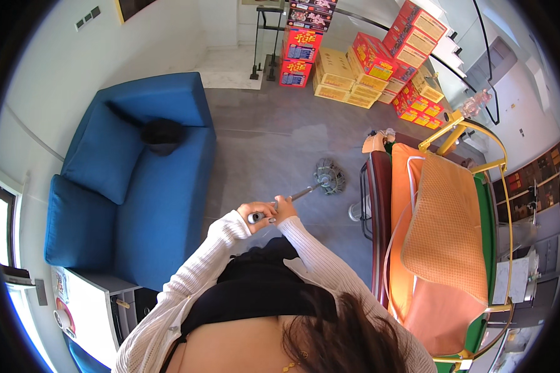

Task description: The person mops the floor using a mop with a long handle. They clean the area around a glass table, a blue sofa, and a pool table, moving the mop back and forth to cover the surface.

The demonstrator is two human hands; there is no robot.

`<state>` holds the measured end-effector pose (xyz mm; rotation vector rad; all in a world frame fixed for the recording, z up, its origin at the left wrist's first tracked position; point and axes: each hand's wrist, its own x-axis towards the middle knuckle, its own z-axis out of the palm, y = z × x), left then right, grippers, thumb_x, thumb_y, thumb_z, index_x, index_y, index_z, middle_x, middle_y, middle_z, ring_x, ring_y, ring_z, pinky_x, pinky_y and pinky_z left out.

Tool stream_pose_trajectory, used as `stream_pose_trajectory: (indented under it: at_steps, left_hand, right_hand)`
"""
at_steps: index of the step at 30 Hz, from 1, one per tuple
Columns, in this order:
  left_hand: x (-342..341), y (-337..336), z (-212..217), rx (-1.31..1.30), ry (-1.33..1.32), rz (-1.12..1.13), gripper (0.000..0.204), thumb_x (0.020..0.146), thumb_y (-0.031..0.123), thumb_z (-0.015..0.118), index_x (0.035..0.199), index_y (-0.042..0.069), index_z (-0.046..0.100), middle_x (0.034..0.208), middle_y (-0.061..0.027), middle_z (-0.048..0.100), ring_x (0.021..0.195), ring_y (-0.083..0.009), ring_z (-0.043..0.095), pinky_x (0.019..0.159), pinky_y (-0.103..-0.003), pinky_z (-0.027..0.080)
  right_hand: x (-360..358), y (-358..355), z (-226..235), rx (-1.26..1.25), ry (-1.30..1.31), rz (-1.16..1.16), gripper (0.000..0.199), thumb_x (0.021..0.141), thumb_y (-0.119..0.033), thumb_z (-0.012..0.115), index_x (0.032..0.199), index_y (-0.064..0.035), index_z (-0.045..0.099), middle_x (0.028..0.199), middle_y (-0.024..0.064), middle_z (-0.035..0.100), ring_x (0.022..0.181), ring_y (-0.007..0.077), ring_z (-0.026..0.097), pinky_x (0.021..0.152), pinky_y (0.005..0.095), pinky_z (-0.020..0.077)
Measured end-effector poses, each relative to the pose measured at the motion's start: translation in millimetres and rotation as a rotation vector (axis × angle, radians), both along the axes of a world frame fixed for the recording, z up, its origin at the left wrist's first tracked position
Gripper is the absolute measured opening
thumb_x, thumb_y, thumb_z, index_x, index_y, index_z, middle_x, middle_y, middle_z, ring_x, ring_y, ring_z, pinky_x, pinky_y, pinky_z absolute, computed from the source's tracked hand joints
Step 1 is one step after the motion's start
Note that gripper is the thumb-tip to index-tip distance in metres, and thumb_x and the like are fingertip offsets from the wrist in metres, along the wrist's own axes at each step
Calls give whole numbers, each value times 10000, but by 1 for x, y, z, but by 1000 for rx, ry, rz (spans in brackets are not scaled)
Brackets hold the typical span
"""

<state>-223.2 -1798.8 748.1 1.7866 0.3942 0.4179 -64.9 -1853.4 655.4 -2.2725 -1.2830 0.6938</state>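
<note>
Both my hands grip the grey handle of a mop (pixel 303 193). My left hand (pixel 255 213) wraps round it close to its top end, and my right hand (pixel 284 209) closes on it just beyond, the two nearly touching. From there the handle slants away to the far right, down to a round head of grey strands (pixel 328 176) that rests on the grey tiled floor (pixel 261 149). A paler, damp-looking patch lies on the floor beyond the mop head.
To the left stands a blue sofa (pixel 162 199) bearing a black hat-like item (pixel 162 136). A gold-framed bed (pixel 442 230) with orange covers is on the right, a dark red folded piece (pixel 381 211) along its side. Stacked cartons (pixel 336 68) and red boxes (pixel 297 73) line the far side.
</note>
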Motion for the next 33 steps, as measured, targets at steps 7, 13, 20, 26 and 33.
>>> stream_pose_trajectory:
  at_steps: [7, 13, 20, 26, 33]
  left_hand:
    - [-16, 8, 50, 247, -63, 48, 70, 750, 49, 653, 724, -7, 622, 858, -149, 674, 968, -293, 634, 979, -419, 429]
    - [-36, -2, 68, 229, -37, 187, 72, 737, 24, 651, 701, 4, 592, 806, -117, 666, 847, -264, 643, 907, -400, 463]
    - [-24, -2, 31, 262, 30, 244, 89, 734, 7, 645, 685, 13, 571, 744, -110, 631, 821, -283, 627, 824, -373, 475]
    - [-13, -11, -58, 337, 103, 608, 606, 589, 171, 839, 1073, 84, 484, 1186, -197, 445, 1153, -368, 461, 892, -426, 461]
    - [-20, 7, -66, 85, 282, 142, 602, 663, 11, 687, 1224, 51, 471, 1266, -162, 453, 1199, -307, 477, 1001, -389, 422]
  right_hand:
    - [-25, 19, 0, 242, 78, 102, 387, 728, -213, 720, 1016, -60, 511, 1084, 234, 540, 1052, 410, 526, 871, 432, 452]
    - [-42, 35, 20, 242, 359, 289, 413, 756, -263, 692, 1045, -60, 480, 1264, 311, 438, 1253, 450, 377, 967, 439, 402]
    - [-37, 66, -54, 515, 629, 223, 330, 777, -154, 632, 1056, -23, 513, 1148, 250, 538, 1153, 358, 505, 962, 402, 412]
    - [-35, 57, -20, -165, 1494, -302, 286, 896, -164, 454, 1115, 8, 521, 1045, 177, 608, 914, 273, 638, 804, 402, 528]
    - [1, -13, -8, -171, 1791, -603, 306, 913, -216, 476, 1138, -10, 482, 977, 151, 618, 781, 258, 638, 691, 401, 556]
